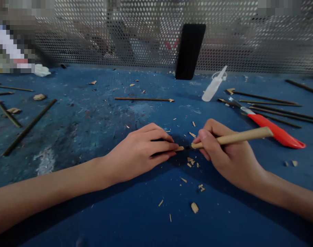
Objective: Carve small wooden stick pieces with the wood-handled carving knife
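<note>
My left hand (143, 152) is closed around a thin wooden stick, and only its pale pointed end (180, 148) shows past my fingers. My right hand (223, 154) grips a pale wooden tool handle (231, 140) with a small dark tip (188, 146). That tip sits against or very close to the stick's end. Small wood shavings (190, 162) lie on the blue workbench (94, 127) just below both hands.
A red-handled craft knife (273, 129) lies to the right, among several dark sharpened sticks (275, 109). Behind stand a translucent plastic bottle (213, 84) and a black slab (189, 51) against a perforated metal screen (244, 37). More sticks lie at left.
</note>
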### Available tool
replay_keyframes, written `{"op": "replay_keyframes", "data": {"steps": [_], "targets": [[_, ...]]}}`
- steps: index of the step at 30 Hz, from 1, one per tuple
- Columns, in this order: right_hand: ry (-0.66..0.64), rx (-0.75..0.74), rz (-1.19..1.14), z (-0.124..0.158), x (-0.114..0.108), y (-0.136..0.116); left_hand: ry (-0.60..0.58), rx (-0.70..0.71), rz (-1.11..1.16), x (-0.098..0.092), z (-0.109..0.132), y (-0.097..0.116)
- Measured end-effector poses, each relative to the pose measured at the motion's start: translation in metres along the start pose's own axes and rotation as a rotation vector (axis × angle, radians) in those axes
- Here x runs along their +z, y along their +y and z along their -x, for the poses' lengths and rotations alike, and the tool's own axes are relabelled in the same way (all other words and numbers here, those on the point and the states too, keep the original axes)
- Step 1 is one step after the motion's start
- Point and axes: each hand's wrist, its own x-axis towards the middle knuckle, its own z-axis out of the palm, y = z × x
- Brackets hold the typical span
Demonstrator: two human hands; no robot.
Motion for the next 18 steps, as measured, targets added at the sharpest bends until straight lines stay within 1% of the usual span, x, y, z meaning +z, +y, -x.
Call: {"op": "replay_keyframes", "data": {"steps": [3,8,11,13,16,18], "targets": [[0.015,-0.028,0.024,0.0003,-0.0004,-0.0005,0.016,0.006,0.01,0.0005,-0.0001,-0.0007],[-0.022,-0.059,0.076,-0.0013,-0.0007,-0.0016,0.001,0.006,0.006,0.0002,0.0003,-0.0008],[-0.055,-0.057,0.125,-0.0015,-0.0008,-0.0005,0.02,0.001,0.013,0.0002,0.0007,-0.0007],[-0.115,-0.081,0.149,-0.0003,-0.0014,0.0009,0.033,-0.01,0.03,-0.0002,0.0005,-0.0006],[-0.252,-0.183,0.147,0.0038,-0.0038,0.0012,0.017,-0.032,0.061,-0.0012,-0.0008,-0.0005],[-0.349,-0.154,0.103,0.0073,-0.0062,-0.0006,0.001,-0.047,0.074,-0.0017,-0.0019,-0.0007]]}}
